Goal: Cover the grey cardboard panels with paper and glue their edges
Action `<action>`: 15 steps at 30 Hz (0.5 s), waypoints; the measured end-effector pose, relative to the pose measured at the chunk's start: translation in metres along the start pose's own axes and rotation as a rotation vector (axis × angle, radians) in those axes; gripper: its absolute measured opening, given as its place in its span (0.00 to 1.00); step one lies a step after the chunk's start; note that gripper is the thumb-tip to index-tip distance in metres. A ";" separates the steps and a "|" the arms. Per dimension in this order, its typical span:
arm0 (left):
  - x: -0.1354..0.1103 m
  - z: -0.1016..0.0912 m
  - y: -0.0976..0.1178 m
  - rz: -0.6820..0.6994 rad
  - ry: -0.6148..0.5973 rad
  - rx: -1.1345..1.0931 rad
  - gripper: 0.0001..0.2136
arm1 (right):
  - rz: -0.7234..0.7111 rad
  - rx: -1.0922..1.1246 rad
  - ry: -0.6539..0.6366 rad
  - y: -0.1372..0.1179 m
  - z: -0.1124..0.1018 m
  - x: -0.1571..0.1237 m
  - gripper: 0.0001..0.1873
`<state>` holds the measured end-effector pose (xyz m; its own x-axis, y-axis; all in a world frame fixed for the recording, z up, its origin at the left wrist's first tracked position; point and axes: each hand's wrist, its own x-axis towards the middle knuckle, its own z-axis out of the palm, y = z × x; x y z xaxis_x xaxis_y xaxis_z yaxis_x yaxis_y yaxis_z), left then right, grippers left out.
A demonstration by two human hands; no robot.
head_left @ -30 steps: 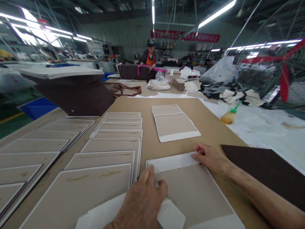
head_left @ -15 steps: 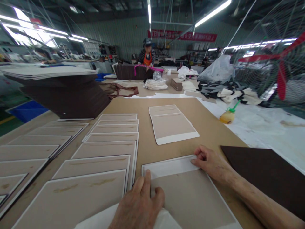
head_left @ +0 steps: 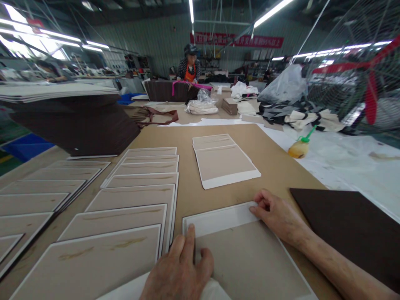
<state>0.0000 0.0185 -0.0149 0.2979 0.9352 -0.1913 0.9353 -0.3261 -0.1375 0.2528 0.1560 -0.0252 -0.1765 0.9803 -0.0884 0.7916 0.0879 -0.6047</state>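
A flat beige panel (head_left: 237, 258) with a white strip (head_left: 221, 218) along its far edge lies before me. My left hand (head_left: 179, 266) presses its outstretched index finger on the strip's left end, the thumb spread apart on the panel. At the far right corner, my right hand (head_left: 270, 210) pinches the panel's edge between thumb and curled fingers. White sheet material (head_left: 125, 287) shows beneath my left hand; most of it is hidden. Beyond the panel lie similar beige panels (head_left: 218, 160), overlapped, with a white strip on the nearest.
Rows of overlapping beige panels (head_left: 106, 250) with brownish streaks cover the left side. A tall dark stack (head_left: 90, 125) stands behind them. To the right are a dark brown board (head_left: 350, 225), a bottle with a green nozzle (head_left: 298, 149) and a large fan (head_left: 370, 83). A co-worker (head_left: 189, 66) stands across.
The view has shifted slightly. Both hands keep nearly the same places on the panel, with the left index finger still pressing and the right hand still pinching the corner.
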 end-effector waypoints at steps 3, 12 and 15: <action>0.001 -0.003 0.000 0.006 -0.028 -0.016 0.19 | -0.035 -0.059 0.012 0.002 0.001 0.001 0.07; 0.001 -0.028 -0.006 0.034 -0.105 -0.139 0.24 | -0.083 -0.097 0.089 0.015 -0.020 0.010 0.04; 0.001 -0.027 -0.009 0.101 -0.116 -0.164 0.23 | -0.112 -0.110 0.169 0.001 -0.032 0.000 0.06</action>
<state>-0.0028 0.0259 0.0125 0.3765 0.8738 -0.3079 0.9232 -0.3816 0.0461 0.2727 0.1615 -0.0003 -0.1739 0.9781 0.1140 0.8329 0.2079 -0.5129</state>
